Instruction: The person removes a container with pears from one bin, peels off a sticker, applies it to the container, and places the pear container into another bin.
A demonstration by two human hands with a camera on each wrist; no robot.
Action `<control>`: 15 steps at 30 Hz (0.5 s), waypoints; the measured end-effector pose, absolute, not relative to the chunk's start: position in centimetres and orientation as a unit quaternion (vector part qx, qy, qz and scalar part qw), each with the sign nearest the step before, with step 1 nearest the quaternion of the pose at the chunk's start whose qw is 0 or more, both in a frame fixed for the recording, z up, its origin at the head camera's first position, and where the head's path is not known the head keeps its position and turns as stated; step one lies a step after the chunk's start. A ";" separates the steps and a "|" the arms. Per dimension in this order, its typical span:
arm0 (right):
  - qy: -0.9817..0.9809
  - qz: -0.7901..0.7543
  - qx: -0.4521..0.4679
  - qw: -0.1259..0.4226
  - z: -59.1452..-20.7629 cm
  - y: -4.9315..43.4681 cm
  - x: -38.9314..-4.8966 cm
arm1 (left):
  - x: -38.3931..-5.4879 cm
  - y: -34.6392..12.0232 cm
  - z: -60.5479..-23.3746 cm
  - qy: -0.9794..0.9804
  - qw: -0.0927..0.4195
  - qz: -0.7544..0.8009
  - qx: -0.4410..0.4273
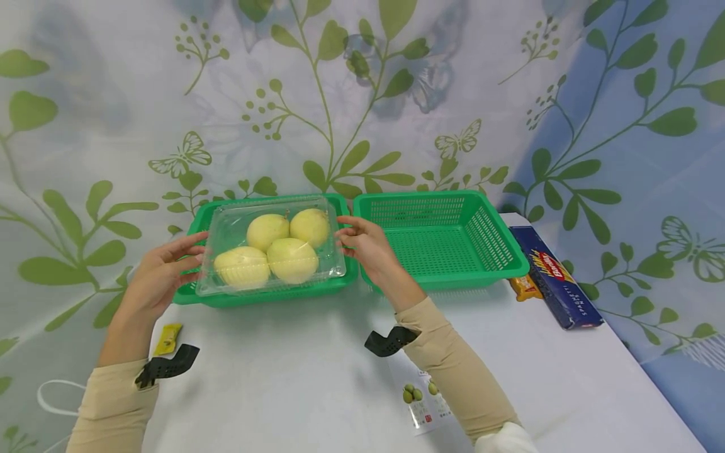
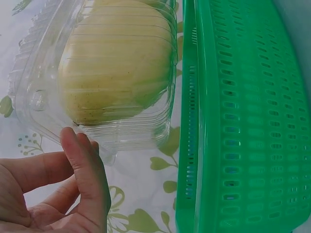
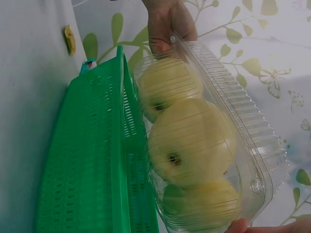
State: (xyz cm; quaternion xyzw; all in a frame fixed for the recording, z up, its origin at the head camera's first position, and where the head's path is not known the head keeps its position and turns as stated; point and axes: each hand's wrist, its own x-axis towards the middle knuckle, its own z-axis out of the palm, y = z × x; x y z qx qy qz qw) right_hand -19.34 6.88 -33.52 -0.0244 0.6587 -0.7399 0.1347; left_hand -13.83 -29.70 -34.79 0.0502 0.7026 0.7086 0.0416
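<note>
A clear plastic clamshell box [image 1: 226, 220] with several pale yellow pears [image 1: 292, 260] inside is held over the left green basket [image 1: 238, 302]. At the box's left end, my left hand [image 1: 161, 270] grips the rim with its fingertips. My right hand [image 1: 368, 248] holds the opposite end, thumb and fingers at the edge. In the left wrist view the box's ribbed wall is beside the basket's rim, above it. The right wrist view shows the box tilted on its side, with the left hand's fingers around the far end.
A second green basket [image 1: 430, 255] stands to the right. Beside it lie a blue spaghetti box [image 1: 557, 277] and a small orange packet [image 1: 525, 287]. A yellow wrapped snack [image 1: 168, 339] is near my left wrist. A leaflet with pear pictures [image 1: 419, 409] lies under my right forearm.
</note>
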 end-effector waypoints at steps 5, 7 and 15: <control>0.657 -0.741 -0.023 0.134 -33.5 7.0 -19.2 | -13.7 -29.6 -34.7 0.698 0.039 0.713 0.050; 0.657 -0.741 -0.023 0.133 -33.5 7.0 -19.2 | -13.6 -29.6 -34.6 0.696 0.037 0.715 0.053; 0.654 -0.744 -0.028 0.133 -33.2 7.2 -18.7 | -13.4 -29.5 -34.6 0.707 0.034 0.704 0.066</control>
